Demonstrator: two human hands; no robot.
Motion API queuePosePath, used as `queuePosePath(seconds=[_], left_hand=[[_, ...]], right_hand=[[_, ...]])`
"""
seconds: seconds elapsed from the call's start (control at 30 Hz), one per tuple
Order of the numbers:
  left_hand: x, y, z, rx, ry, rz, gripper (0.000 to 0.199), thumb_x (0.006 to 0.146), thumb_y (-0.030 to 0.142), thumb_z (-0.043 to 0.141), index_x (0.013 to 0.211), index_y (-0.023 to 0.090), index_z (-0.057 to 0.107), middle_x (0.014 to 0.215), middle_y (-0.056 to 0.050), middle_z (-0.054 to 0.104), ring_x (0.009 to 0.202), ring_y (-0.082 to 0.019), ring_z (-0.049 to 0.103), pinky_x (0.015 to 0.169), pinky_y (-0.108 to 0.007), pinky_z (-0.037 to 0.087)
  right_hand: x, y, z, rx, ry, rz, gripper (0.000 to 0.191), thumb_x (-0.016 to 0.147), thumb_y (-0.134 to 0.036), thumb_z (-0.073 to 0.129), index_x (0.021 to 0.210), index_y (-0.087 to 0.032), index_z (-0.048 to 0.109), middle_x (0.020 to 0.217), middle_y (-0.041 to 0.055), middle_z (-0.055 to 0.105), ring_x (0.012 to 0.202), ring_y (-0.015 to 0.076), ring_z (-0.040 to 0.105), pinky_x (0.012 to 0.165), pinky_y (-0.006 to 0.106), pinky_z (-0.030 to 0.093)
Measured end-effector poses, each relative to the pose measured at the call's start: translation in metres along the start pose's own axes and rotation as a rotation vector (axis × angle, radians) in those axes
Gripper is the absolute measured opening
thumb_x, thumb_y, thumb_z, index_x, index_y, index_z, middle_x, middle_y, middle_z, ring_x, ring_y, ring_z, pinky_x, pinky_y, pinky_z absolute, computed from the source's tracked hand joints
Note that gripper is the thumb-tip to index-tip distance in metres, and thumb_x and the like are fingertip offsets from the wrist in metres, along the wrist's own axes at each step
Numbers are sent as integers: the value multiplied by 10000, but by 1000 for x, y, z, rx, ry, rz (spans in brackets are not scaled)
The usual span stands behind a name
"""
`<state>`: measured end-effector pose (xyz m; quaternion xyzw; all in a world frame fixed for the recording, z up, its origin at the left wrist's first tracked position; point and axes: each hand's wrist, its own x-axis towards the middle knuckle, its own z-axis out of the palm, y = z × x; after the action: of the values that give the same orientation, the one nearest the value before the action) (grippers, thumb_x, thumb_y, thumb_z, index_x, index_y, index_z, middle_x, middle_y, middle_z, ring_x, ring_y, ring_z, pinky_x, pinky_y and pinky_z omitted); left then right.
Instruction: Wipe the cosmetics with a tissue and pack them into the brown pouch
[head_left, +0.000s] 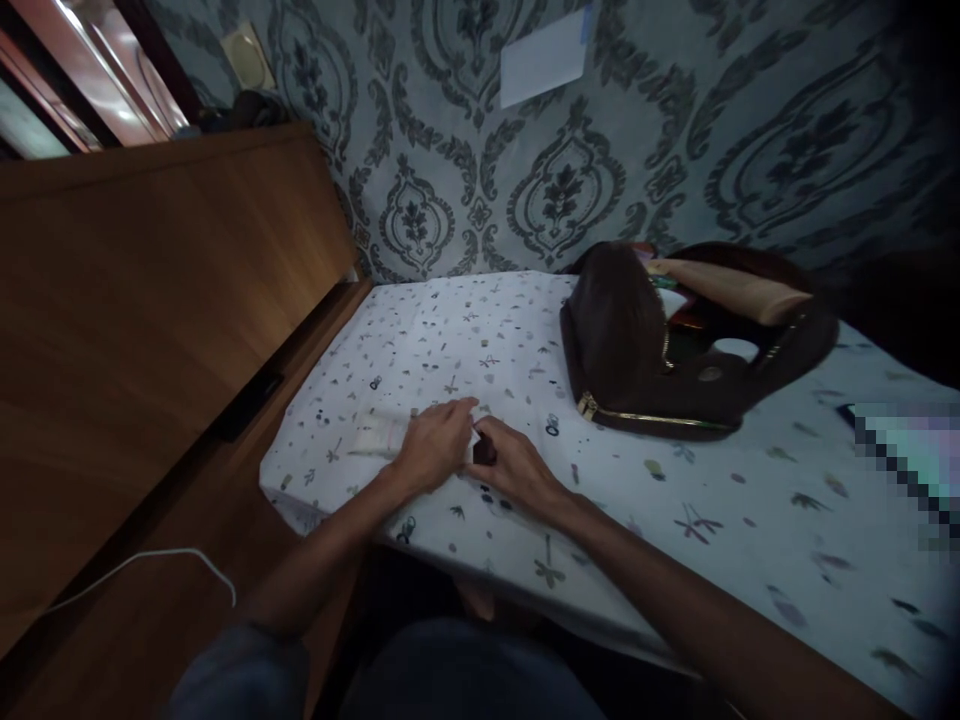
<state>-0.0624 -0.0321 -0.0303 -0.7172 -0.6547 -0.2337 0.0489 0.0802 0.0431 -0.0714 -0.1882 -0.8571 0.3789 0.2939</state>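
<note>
A pale squeeze tube (373,435) lies almost level above the patterned sheet, its flat end pointing left. My left hand (435,447) is closed over the tube's other end, hiding much of it. Close beside it, my right hand (519,468) has thumb and fingers curled round a dark cap (484,450). The two hands nearly meet, and whether the cap still joins the tube is hidden between them.
A brown bag (619,335) stands unzipped at the right, with several items inside. A screen-like device (911,450), partly blurred out, lies at the far right. Wooden furniture (172,270) borders the left side. A white cable (161,552) hangs at lower left.
</note>
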Motion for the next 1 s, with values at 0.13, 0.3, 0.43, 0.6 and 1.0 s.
queuePosePath(seconds=[0.13,0.3,0.43,0.6,1.0], left_hand=[[-17,-52,-17,25,-10,-171,299,990,230,360,1221,208,549,1077,-68,714,992,-192,676,915,-329,518],[-55,-111,-36,4,24,-349,337,1002,267,300,1225,197,543,1182,-85,669,1124,-207,622,1008,-377,470],[-76,-120,-39,186,88,-372,367,1006,314,323,1269,144,515,1337,-163,551,1284,-263,497,1084,-447,392],[-90,-109,-47,454,58,-578,380,972,414,436,1199,131,550,1109,-184,606,1059,-320,589,855,-442,490],[-21,-19,-49,97,269,-80,214,1002,323,385,1059,205,555,1020,-78,656,948,-206,618,849,-336,482]], right_hand=[[1,-4,-3,10,-25,17,339,724,-224,736,1002,-219,542,834,-8,586,718,163,558,646,275,447],[1,-12,-6,-3,-35,34,313,749,-270,725,1003,-221,548,865,3,601,726,166,565,635,271,441],[0,-19,-11,-1,-80,43,302,814,-316,663,1075,-230,536,833,-5,608,701,165,561,628,274,437],[0,-22,-12,67,-102,53,273,879,-396,591,1090,-232,539,757,-18,596,663,159,554,626,281,438],[-1,-17,-2,147,63,3,279,749,-197,670,1001,-228,554,893,8,637,775,169,605,715,299,488]])
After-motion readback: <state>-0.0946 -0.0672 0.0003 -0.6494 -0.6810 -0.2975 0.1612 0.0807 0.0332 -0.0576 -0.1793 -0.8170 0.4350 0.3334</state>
